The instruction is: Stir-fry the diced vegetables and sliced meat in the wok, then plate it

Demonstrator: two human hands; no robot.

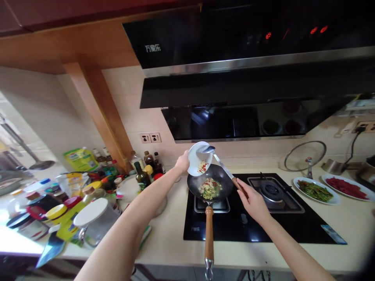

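Note:
My left hand (183,162) grips the rim of a white plate (191,166), tipped steeply over the wok. Chopped garlic and red chili bits (202,166) cling to its lower part. My right hand (249,195) is wrapped round the wooden handle of a metal spatula (224,167), whose head rests at or just before the plate's upper face. Below, the dark wok (225,179) sits on the left burner with its wooden handle (209,234) towards me. Chopped green, pale and red food (210,189) lies in the wok, with faint steam above.
The black gas hob (263,230) has a bare right burner (272,191). To its right stand a plate of green vegetables (316,190), a plate of red meat (347,188) and a glass lid (305,156). Bottles and jars (92,212) crowd the left counter. A range hood (234,62) hangs above.

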